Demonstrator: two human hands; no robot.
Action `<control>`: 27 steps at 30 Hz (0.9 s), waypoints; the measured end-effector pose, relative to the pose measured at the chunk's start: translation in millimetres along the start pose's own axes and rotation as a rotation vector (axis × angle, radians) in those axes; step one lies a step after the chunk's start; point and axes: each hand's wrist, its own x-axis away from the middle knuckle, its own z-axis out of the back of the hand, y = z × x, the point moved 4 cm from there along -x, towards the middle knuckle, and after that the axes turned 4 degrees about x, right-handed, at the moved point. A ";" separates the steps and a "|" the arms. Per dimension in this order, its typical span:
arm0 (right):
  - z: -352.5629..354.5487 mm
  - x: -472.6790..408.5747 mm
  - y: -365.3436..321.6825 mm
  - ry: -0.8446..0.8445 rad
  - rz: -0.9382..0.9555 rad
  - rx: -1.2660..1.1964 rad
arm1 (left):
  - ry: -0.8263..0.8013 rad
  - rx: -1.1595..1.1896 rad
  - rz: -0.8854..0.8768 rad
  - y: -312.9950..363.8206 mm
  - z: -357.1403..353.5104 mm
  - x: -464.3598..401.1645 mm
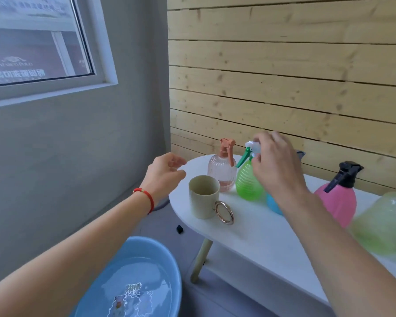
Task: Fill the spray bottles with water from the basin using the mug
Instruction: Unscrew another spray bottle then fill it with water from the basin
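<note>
Five spray bottles [248,184], one mug [204,196] (upright); right hand [276,163] pinches green sprayer, left hand [166,172] loose.

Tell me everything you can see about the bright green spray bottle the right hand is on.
The bright green spray bottle is a round, ribbed bottle of see-through plastic, standing upright on the white table. Its spray head is white with a green trigger that slants down to the left. The right hand grips that head from above. It stands between the pink-orange bottle and a blue bottle mostly hidden by the wrist, behind the beige mug. Whether it holds water cannot be told.
</note>
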 end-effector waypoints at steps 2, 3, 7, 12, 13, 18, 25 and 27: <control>-12.7 -28.8 0.6 -0.109 0.063 0.237 | -0.022 -0.035 -0.029 0.9 2.9 15.6; -19.8 -39.5 1.7 -0.192 0.064 0.318 | -0.029 -0.043 -0.035 1.6 4.8 22.5; -35.4 -58.9 5.8 -0.410 0.035 0.423 | 0.003 -0.017 -0.052 -1.3 11.1 42.6; -16.3 -59.4 1.8 -0.349 0.115 0.488 | -0.023 -0.086 -0.095 0.1 14.7 57.2; -9.3 -59.7 -0.1 -0.334 0.137 0.501 | -0.029 -0.090 -0.105 2.6 15.0 58.7; 40.2 -61.5 -16.9 -0.260 0.232 0.503 | -0.069 -0.094 -0.178 21.3 8.4 69.4; 127.4 -58.2 -59.6 -0.224 0.366 0.433 | -0.070 -0.026 -0.266 53.0 2.9 83.3; 145.5 -54.9 -75.9 -0.261 0.402 0.225 | -0.049 -0.020 -0.302 62.2 10.1 86.1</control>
